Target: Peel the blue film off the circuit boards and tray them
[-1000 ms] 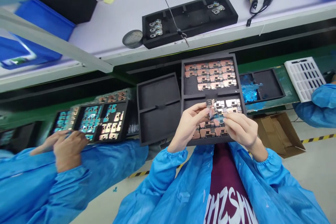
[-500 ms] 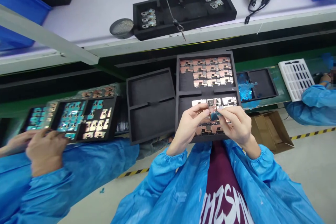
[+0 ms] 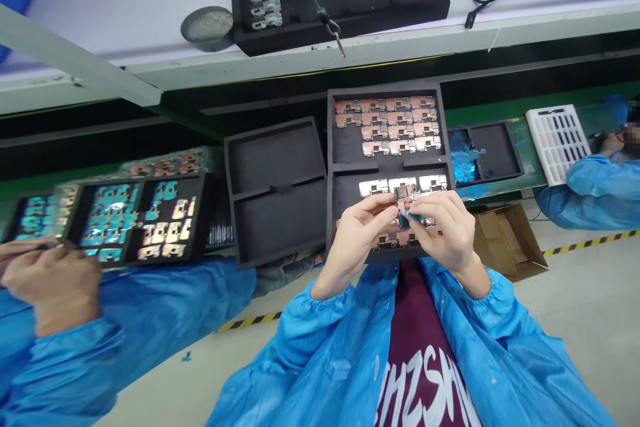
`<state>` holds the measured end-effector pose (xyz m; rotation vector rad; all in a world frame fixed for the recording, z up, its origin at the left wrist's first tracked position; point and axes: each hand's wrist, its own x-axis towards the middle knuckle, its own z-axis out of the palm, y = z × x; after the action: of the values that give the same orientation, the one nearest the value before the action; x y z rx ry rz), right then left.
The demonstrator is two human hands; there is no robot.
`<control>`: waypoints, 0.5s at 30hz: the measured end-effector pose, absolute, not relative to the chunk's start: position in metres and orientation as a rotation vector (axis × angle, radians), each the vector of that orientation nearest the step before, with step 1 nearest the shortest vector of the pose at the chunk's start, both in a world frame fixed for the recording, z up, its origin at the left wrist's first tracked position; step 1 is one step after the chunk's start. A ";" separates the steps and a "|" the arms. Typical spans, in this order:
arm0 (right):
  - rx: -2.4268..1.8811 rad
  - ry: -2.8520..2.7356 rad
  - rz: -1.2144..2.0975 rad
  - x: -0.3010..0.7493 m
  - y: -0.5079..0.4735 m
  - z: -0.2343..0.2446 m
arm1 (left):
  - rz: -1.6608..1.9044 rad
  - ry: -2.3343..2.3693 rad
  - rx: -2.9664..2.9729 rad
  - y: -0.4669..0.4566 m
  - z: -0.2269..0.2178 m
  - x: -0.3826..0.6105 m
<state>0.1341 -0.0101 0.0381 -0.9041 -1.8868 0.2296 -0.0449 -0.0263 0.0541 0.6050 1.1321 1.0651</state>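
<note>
My left hand pinches a small copper-coloured circuit board between thumb and fingers. A bit of blue film hangs at the board's lower end, and the fingers of my right hand are closed on it there. Both hands hover over the front half of a black foam tray. Rows of similar circuit boards lie in its back half. More boards lie in front, partly hidden by my hands.
Left of my tray lies a black tray. To its right, a smaller tray holds scraps of blue film, with a white slotted rack beyond. A co-worker's hand is by trays of blue-covered boards. A hook dangles above.
The view has shifted slightly. My fingers stay at the board, and the blue film between them has changed shape a little. The co-worker's hands on the left have moved further left.
</note>
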 end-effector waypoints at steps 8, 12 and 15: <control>-0.919 -1.893 0.173 0.134 -0.014 0.038 | 1.075 1.124 0.602 -0.029 0.053 -0.043; -0.919 -1.885 0.164 0.134 -0.015 0.038 | 1.071 1.116 0.564 -0.028 0.052 -0.042; -0.932 -1.887 0.155 0.133 -0.017 0.037 | 1.074 1.108 0.553 -0.029 0.051 -0.041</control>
<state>0.1332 -0.0165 0.0371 -0.9317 -1.8867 0.1550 -0.0412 -0.0287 0.0513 0.5533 1.1083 1.0744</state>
